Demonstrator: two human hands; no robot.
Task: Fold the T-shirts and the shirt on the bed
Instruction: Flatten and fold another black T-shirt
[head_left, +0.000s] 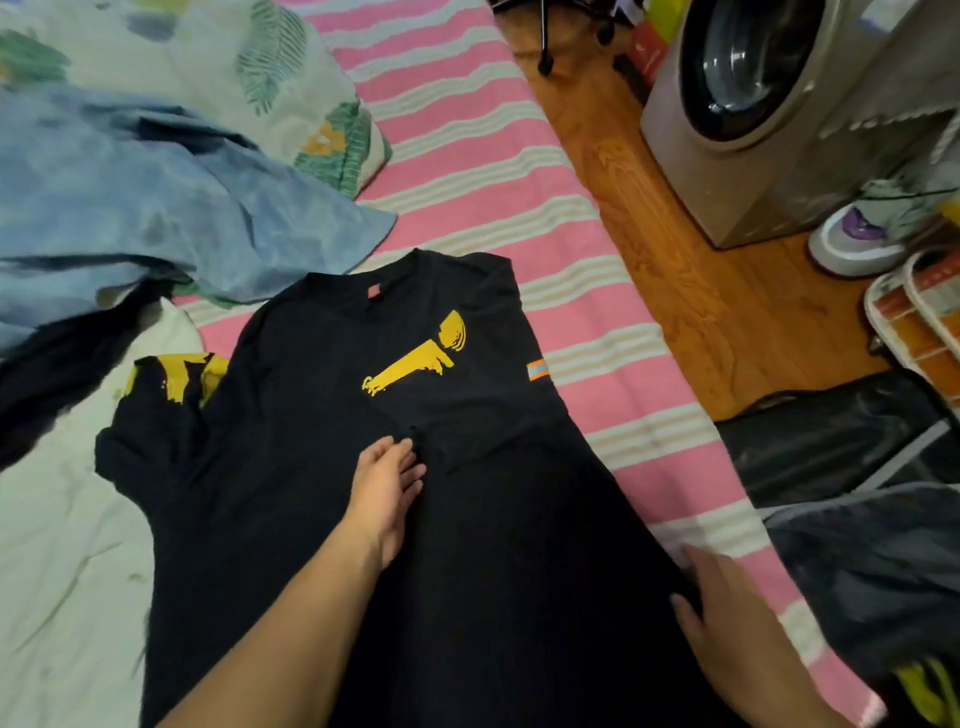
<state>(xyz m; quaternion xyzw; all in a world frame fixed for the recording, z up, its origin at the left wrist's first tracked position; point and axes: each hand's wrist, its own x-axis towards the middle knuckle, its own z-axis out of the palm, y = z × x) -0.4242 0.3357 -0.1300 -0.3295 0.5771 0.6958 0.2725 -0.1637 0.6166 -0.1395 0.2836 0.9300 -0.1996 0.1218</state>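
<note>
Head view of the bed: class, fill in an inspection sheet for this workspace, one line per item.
Surface: bed with pink striped sheet.
Job's things: black T-shirt spread flat, yellow print up; blue shirt crumpled beyond it.
Clutter: leaf-print bedding, pale cloth.
Hands: left hand rests flat on the T-shirt's middle; right hand lies open on its right edge.
Cables: nothing seen.
Surroundings: washing machine, shoe, wooden floor.

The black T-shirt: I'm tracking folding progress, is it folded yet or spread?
Mostly spread: the black T-shirt lies flat, collar away, left hand resting on it; one sleeve looks tucked in.
</note>
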